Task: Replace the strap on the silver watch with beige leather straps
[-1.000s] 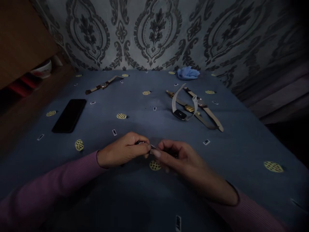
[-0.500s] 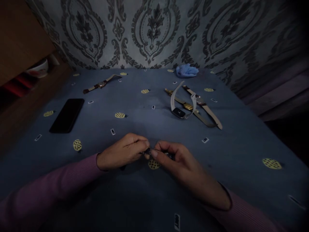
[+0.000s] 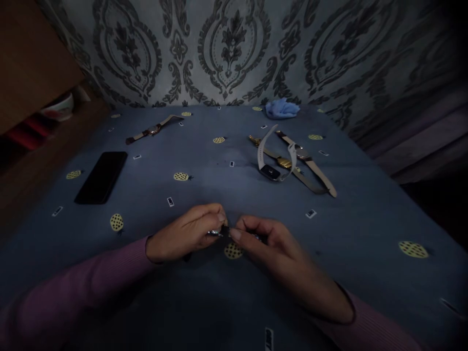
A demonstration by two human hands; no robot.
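Observation:
Both hands meet above the near middle of the table around a small dark piece with shiny metal parts, which looks like a watch [image 3: 225, 231]. My left hand [image 3: 185, 233] is closed on its left end, thumb on top, and a bright metal part shows beneath the thumb. Thumb and fingers of my right hand [image 3: 280, 251] pinch the other end, where a bit of metal glints behind the thumb. Most of the piece is hidden by the fingers. Beyond the right hand lie a white-strapped smartwatch [image 3: 269, 171], a gold watch [image 3: 284, 163] and a light-strapped watch [image 3: 302, 152].
On the left are a black phone [image 3: 102, 177] and, behind it, a brown-strapped watch [image 3: 154, 130]. A crumpled blue cloth or glove [image 3: 282, 108] lies by the patterned wall [image 3: 234, 53]. A blue cloth with pineapple prints covers the table [image 3: 204, 151].
My left fingers have shifted slightly on the held piece, and more shiny metal shows under the left thumb. My right hand keeps its pinch. Everything else lies as before.

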